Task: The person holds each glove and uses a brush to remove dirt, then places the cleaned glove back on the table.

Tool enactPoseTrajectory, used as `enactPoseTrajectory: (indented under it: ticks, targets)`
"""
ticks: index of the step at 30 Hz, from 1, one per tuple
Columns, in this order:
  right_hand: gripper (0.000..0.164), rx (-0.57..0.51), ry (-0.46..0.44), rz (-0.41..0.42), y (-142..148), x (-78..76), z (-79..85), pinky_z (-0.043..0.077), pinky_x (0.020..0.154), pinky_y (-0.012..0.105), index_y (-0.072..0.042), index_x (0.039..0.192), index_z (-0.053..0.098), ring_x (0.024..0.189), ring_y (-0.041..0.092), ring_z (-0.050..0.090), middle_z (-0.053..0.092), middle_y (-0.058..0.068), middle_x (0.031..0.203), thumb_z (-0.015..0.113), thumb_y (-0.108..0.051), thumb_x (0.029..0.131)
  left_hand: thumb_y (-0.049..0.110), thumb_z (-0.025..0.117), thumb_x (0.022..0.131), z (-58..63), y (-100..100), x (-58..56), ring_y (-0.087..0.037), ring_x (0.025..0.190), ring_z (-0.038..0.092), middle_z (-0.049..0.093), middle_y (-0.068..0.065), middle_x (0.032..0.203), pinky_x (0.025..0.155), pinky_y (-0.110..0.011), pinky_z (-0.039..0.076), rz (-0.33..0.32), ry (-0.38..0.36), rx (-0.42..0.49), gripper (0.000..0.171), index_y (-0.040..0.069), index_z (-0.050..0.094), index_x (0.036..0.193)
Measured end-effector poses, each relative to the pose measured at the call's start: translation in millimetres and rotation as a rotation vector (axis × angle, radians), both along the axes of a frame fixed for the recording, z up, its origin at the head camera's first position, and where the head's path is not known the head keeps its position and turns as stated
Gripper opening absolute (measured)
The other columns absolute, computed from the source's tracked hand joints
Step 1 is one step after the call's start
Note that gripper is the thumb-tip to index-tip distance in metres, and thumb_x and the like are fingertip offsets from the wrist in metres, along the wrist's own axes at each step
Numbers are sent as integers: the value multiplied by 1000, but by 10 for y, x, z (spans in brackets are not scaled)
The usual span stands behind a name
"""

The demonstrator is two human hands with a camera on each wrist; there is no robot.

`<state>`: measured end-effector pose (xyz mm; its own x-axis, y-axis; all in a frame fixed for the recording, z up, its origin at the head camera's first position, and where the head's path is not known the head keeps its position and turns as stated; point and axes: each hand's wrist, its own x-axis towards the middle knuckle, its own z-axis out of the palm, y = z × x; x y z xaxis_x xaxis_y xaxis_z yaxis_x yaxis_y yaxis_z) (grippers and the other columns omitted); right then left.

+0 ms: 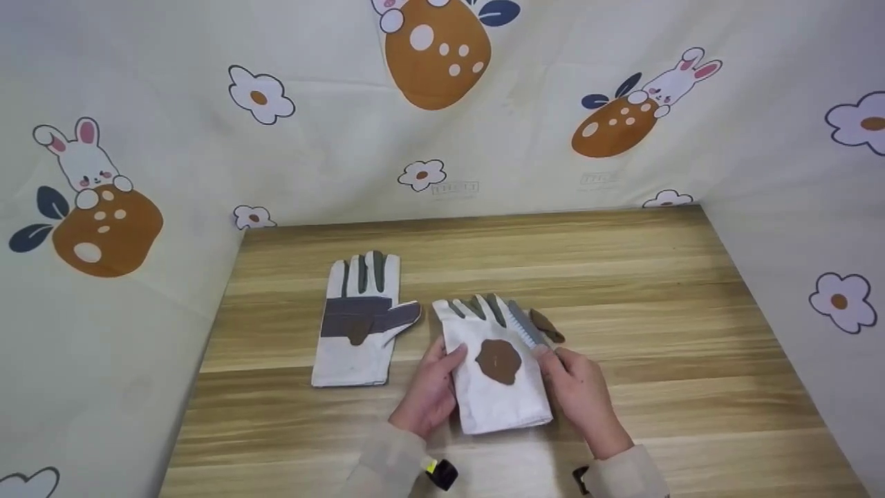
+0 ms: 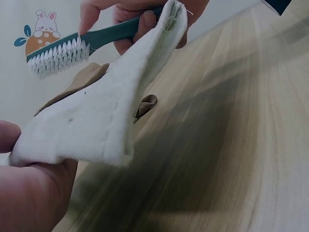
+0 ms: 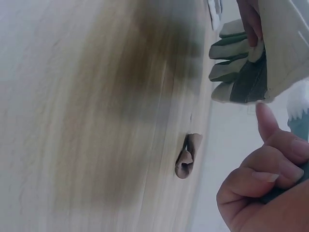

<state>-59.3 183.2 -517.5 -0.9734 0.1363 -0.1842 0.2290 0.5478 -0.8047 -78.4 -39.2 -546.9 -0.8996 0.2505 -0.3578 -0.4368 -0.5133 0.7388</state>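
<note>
A white work glove (image 1: 470, 408) with grey-green finger strips is held above the table, and a brown patch (image 1: 499, 361) lies on its upper face. My left hand (image 1: 435, 387) grips the glove's left edge, thumb on top and fingers beneath. In my right hand (image 1: 581, 387) is a dark green brush (image 1: 529, 325); the fingers curl round its handle. Its white bristles (image 2: 58, 59) face down above the glove, apart from the brown patch in the left wrist view. My right index fingertip comes close to the glove's edge in the right wrist view.
A second glove (image 1: 352, 366), palm up with a dark band and a small brown spot (image 1: 359, 330), lies at the left. A curled brown piece (image 1: 547, 325) rests on the wooden table (image 1: 657, 277) behind my right hand. Patterned cloth (image 1: 332, 159) surrounds the table's back and sides.
</note>
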Motion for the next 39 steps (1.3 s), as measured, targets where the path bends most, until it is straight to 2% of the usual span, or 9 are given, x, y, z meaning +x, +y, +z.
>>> enactPoseTrajectory:
  ticks: [5,12,18,25,30,33,39]
  targets:
    - [51,104,15,38,-28,25,-10,38,57,28,-13,71,60,62,15,48,48,-1,63,48,-50,104,14,46,107,-5,4,-1,-20,131,50,42,-19,154,118,-39,38,7,17,2,57,4,24,158]
    - [50,267,48,97,-32,24,-28,37,57,30,-14,70,61,61,16,47,50,-1,61,53,-52,101,14,43,108,12,6,4,-20,128,52,43,-20,152,116,-40,40,9,37,-1,54,4,23,156]
    - [49,362,73,109,-5,28,-30,39,56,34,-11,78,67,62,19,49,57,3,65,56,-54,98,13,43,108,43,7,5,-21,135,47,37,-20,157,119,-40,37,13,34,1,55,5,22,157]
    - [50,374,61,97,32,17,-52,38,56,33,-11,77,66,62,20,49,56,3,65,55,-55,99,13,43,107,52,-9,-1,-25,139,44,35,-21,158,120,-41,36,21,24,3,54,4,23,157]
    - [51,346,53,75,26,17,10,34,53,30,-11,78,65,61,18,48,56,2,65,52,-55,100,14,43,107,51,-23,-5,-24,137,46,35,-21,158,119,-42,37,22,27,-5,56,5,21,158]
    - [50,346,98,79,-8,26,52,33,53,30,-12,75,63,60,18,47,53,1,63,53,-54,100,15,44,107,48,-14,-1,-23,134,49,39,-21,156,118,-41,39,16,31,-20,56,5,21,158]
    - [45,367,221,152,-125,79,95,32,52,29,-17,66,55,56,14,43,45,-4,59,61,-49,97,15,44,107,27,29,13,-20,127,56,48,-18,149,111,-38,45,-10,50,-34,56,6,23,158]
